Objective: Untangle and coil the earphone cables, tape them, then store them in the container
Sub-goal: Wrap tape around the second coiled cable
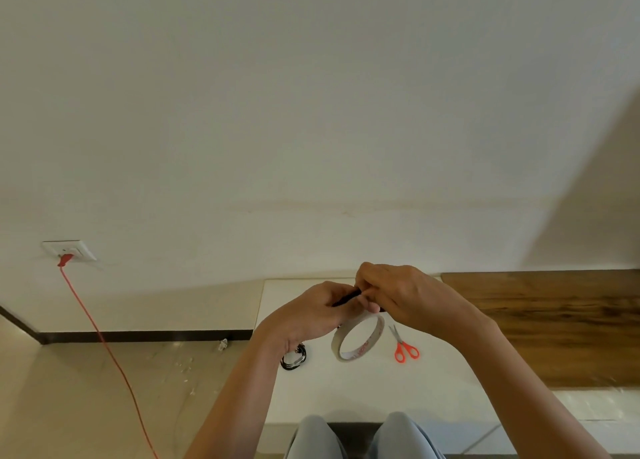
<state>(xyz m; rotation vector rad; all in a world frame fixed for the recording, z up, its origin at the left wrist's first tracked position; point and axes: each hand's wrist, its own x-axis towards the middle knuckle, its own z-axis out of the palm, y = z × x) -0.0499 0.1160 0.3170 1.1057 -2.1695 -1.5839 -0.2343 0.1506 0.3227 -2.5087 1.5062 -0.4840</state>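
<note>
Both my hands are raised above the white table (433, 389). My left hand (311, 315) grips a black earphone cable bundle (346, 298), and my right hand (401, 294) pinches the same bundle from the right. A roll of pale tape (341, 346) hangs just under my hands, tilted; which hand holds it is hidden. A second coiled black earphone cable (294, 359) lies on the table below my left wrist. No container is in view.
Orange-handled scissors (405, 349) lie on the table right of the tape roll. A dark wooden surface (571, 327) adjoins the table's right side. A red cord (104, 341) runs from a wall socket (69, 250) across the floor at left. My knees (360, 436) are at the table's near edge.
</note>
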